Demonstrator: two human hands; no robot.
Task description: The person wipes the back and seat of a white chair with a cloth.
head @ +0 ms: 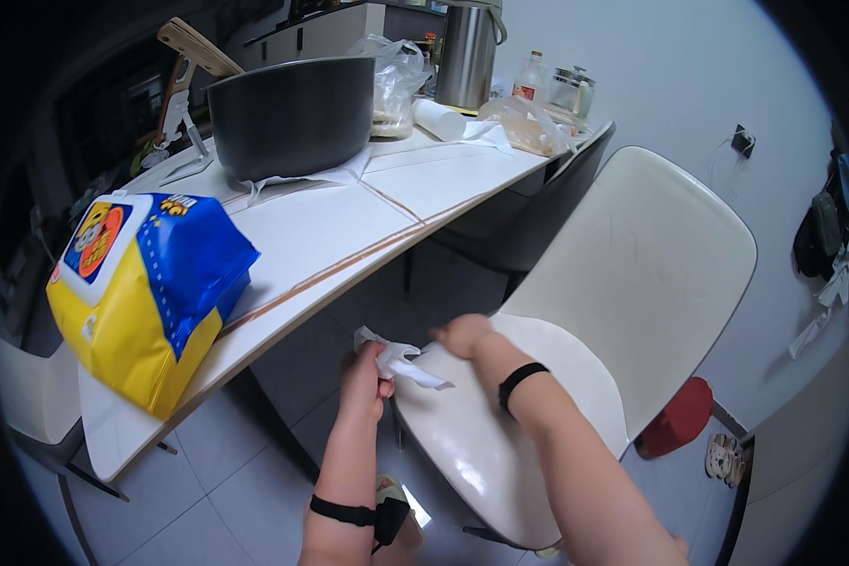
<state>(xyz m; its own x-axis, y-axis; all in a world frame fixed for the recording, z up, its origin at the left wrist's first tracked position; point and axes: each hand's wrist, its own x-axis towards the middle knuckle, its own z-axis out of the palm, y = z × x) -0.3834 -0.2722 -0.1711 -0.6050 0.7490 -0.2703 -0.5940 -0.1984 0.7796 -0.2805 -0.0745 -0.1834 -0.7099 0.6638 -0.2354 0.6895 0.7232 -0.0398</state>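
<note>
A crumpled white wipe (403,364) is gripped in my left hand (369,375), beside the front edge of a cream chair's seat (467,439). Over the far left part of that seat is my right hand (463,336); it is blurred, so whether it touches the seat or holds anything is unclear. Both forearms wear black straps. The chair's tall backrest (644,262) rises on the right. To the left, a blue and yellow wipes pack (156,283) with a white lid rests on the near end of the white table (318,247).
A large dark pot (293,117) stands on a white cloth on the table. Behind it are a clear plastic bag (394,85), a white roll (439,120) and a steel vacuum flask (467,56). A grey chair (516,226) and a red stool (679,417) stand nearby.
</note>
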